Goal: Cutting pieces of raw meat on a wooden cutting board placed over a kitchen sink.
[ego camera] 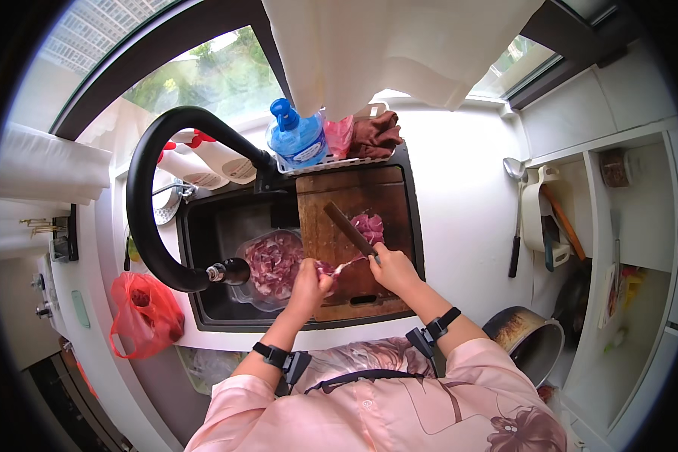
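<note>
My left hand (309,282) grips a piece of raw meat (326,270) at the left edge of the wooden cutting board (330,226). A thin pale strand stretches from this meat towards my right hand (391,268). My right hand is closed around the handle of a knife (347,229), whose blade points up and left above the board. Another lump of raw meat (368,228) lies on the board beyond the blade. Left of the board, a clear plastic container (243,294) in the black sink (203,305) is filled with cut raw meat (274,264).
A black faucet (135,209) arches over the sink's left side. Behind stand a blue pump bottle (299,138) and a white basket (339,164) with a brown cloth (376,135). A red plastic bag (147,322) sits left; a pot (528,342) is at right.
</note>
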Motion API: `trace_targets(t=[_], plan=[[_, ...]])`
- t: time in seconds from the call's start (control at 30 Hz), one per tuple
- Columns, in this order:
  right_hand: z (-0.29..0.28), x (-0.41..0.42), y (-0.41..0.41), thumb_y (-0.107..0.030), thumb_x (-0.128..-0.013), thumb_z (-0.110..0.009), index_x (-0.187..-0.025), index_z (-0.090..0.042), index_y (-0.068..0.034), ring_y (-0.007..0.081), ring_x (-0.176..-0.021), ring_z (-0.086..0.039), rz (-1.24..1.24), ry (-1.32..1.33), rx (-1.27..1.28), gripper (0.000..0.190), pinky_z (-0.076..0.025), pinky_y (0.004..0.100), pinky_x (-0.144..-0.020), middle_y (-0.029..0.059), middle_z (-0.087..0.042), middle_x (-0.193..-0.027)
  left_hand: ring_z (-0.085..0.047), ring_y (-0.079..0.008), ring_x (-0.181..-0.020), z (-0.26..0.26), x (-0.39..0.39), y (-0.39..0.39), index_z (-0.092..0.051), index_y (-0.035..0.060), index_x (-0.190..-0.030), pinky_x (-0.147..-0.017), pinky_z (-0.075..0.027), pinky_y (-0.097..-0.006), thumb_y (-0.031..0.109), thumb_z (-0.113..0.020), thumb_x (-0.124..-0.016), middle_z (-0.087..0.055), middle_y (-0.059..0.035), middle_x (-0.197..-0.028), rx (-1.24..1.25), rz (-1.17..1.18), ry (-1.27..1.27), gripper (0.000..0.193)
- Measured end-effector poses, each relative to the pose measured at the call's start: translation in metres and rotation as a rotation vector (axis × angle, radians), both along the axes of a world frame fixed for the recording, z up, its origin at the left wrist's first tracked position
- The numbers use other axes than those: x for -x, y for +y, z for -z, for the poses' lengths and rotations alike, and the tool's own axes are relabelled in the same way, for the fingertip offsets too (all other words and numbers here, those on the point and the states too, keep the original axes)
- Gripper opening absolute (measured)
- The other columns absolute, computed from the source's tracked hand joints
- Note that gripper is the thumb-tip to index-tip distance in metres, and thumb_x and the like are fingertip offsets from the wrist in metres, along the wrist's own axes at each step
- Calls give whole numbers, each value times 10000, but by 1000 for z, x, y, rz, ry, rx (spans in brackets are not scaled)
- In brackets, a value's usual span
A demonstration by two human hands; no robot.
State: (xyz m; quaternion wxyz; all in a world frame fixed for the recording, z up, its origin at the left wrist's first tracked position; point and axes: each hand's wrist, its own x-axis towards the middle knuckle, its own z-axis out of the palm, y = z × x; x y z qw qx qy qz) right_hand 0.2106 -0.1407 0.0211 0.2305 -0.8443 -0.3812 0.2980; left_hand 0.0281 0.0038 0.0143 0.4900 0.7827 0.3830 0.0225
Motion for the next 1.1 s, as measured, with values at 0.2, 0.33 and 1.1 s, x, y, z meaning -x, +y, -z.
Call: trace_targets(t=[0.2, 0.33, 1.1], plan=[[-1, -13, 2, -213, -899, -589, -946, -542, -28, 459, -697, -648, -32, -15, -12, 197, -530, 542, -629, 261, -645, -703, -536, -368, -904, -18, 31, 40, -530, -40, -979, -815, -453, -414, 29, -604, -745, -513, -212, -958, -256, 8, -133, 255], [-19, -7, -1, -195, -897, -597, -950, -546, -19, 457, -666, -640, -26, 6, -103, 191, -520, 532, -602, 260, -634, -677, -504, -370, -1036, -21, -6, 28, -558, -1, -1125, -898, -453, -396, -6, -651, -732, -460, -203, -1138, -449, 170, -270, 404], [-30, 33, 27, -147, -893, -508, -964, -480, -22, 454, -704, -677, -145, -98, 231, 145, -552, 545, -625, 267, -663, -720, -533, -343, -1115, 13, -32, -7, -620, 54, -1048, -908, -492, -405, 80, -760, -666, -587, -124, -1128, -472, 128, -207, 408]])
